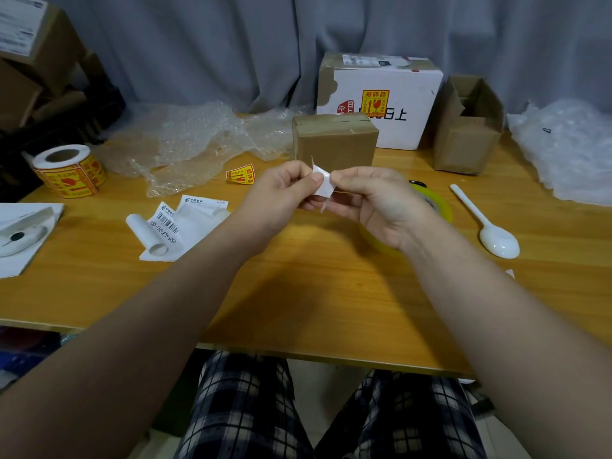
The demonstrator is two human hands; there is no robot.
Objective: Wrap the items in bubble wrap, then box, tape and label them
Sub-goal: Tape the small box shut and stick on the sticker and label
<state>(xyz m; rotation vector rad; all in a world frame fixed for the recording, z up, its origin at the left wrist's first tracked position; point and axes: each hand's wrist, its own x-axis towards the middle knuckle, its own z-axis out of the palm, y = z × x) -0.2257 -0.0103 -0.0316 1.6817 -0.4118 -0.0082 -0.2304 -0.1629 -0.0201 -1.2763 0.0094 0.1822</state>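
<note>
Left grip [284, 190]: thumb and curled fingers pinch the left edge of a small white slip [323, 183]
Right grip [374, 207]: thumb and forefinger pinch the slip's right edge, palm turned up
White slip: held in the air between the two grips, above the desk [298, 293] and touching nothing else
Small brown box [334, 140]: closed, on the desk just beyond the grips, its near face toward them
White box [377, 101]: behind the small box, by the curtain; whether the two touch cannot be told
Open brown box [467, 127]: beyond and right of the right grip, well apart
Tape roll [437, 207]: yellow, flat on the desk under the right grip, mostly hidden by it
Spoon [496, 233]: white, lying right of the right grip, apart from the tape
Loose sticker [240, 175]: red and yellow, near the left grip on its left
Shipping labels [178, 226]: left of the left grip, nearer the front edge
Label roll [68, 170]: far left, near the desk's left edge
Bubble wrap [185, 140]: crumpled, beyond and left of the grips
Open room: bare wood from below the grips to the desk's front edge
</note>
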